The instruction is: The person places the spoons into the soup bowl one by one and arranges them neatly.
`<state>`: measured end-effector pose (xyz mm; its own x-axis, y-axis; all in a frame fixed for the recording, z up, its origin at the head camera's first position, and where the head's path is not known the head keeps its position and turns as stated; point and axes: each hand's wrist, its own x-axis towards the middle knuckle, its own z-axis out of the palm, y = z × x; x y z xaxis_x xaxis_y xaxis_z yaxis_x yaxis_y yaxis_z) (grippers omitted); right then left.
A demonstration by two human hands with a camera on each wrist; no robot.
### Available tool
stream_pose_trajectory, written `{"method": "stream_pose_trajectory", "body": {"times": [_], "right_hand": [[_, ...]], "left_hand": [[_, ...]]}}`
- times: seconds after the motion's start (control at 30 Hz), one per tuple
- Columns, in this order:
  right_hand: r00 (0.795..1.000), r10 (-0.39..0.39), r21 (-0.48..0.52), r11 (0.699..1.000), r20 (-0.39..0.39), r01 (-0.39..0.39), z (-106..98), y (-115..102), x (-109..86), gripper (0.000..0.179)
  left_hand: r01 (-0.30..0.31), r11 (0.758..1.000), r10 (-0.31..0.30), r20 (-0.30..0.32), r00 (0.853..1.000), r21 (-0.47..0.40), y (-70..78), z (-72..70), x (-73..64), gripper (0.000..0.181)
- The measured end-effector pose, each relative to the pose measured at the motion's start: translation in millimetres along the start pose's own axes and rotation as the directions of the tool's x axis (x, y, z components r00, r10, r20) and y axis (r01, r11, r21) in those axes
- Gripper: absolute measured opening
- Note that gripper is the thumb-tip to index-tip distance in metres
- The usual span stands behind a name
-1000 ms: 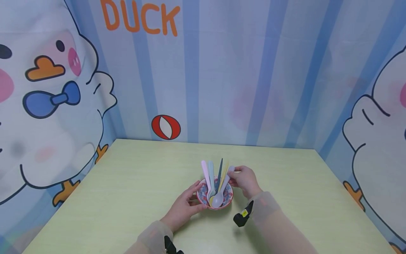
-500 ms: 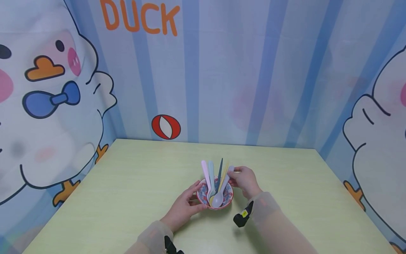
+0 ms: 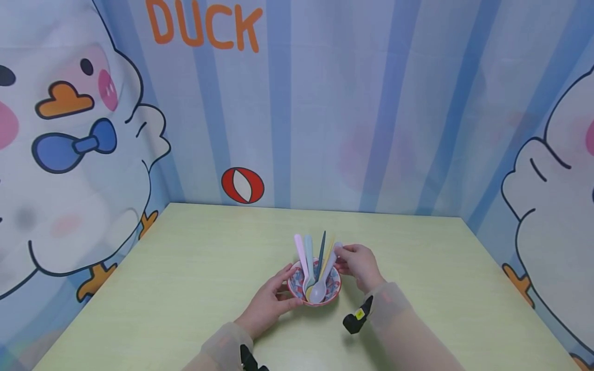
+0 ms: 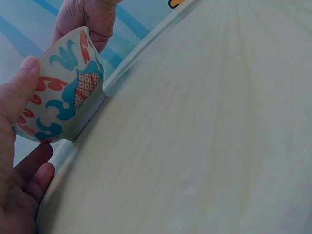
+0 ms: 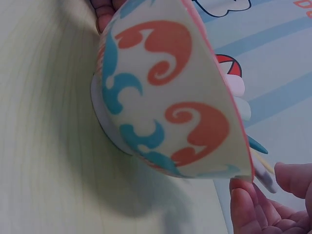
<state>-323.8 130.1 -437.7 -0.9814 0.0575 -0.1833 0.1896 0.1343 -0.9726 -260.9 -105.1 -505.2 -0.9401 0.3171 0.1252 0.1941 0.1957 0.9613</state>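
A patterned bowl (image 3: 335, 284) with a red rim stands on the table, several spoons leaning in it. My left hand (image 3: 271, 301) grips its left side, thumb and fingers apart around the wall; the left wrist view shows this hand at the bowl (image 4: 68, 87). Inside are a pink spoon (image 3: 300, 255), a light blue spoon (image 3: 309, 255), a yellow spoon (image 3: 329, 256), a dark blue thin handle (image 3: 322, 252) and a lavender spoon (image 3: 318, 292). My right hand (image 3: 361, 265) is by the lavender handle; in the right wrist view its thumb and fingers stand apart, fingers touching the rim.
The pale table (image 3: 209, 257) extends on all sides of the bowl. Behind it hangs a blue striped duck-print cloth (image 3: 325, 103), which also covers both sides. A black wrist camera (image 3: 356, 320) sits at the right sleeve.
My right hand has shifted slightly down and to the right, its fingers easing at the lavender spoon's handle. The bowl, the spoons and my left hand stay in place.
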Motion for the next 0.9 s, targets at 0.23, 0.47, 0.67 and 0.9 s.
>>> {"method": "stream_pose_trajectory", "body": {"times": [0.23, 0.47, 0.67, 0.9], "right_hand": [[1.000, -0.005, -0.009, 1.000, -0.012, 0.005, -7, 3, -4.9, 0.040], [0.999, -0.019, -0.053, 0.998, -0.036, 0.017, -13, 3, -15.6, 0.042], [0.995, -0.101, -0.198, 0.976, -0.024, 0.094, -20, 5, -27.8, 0.045], [0.985, -0.170, -0.433, 0.887, 0.013, 0.159, -31, 4, -40.3, 0.053]], "left_hand": [[0.001, 1.000, -0.001, 0.001, 1.000, -0.003, 1.4, -0.1, -0.1, 0.076], [0.001, 1.000, -0.001, 0.005, 1.000, 0.012, -0.4, 0.1, -0.6, 0.075], [-0.001, 1.000, 0.001, 0.001, 1.000, 0.017, 0.4, 0.7, -2.2, 0.076], [0.007, 1.000, -0.007, -0.003, 1.000, 0.006, 2.8, 0.6, -3.5, 0.088]]}}
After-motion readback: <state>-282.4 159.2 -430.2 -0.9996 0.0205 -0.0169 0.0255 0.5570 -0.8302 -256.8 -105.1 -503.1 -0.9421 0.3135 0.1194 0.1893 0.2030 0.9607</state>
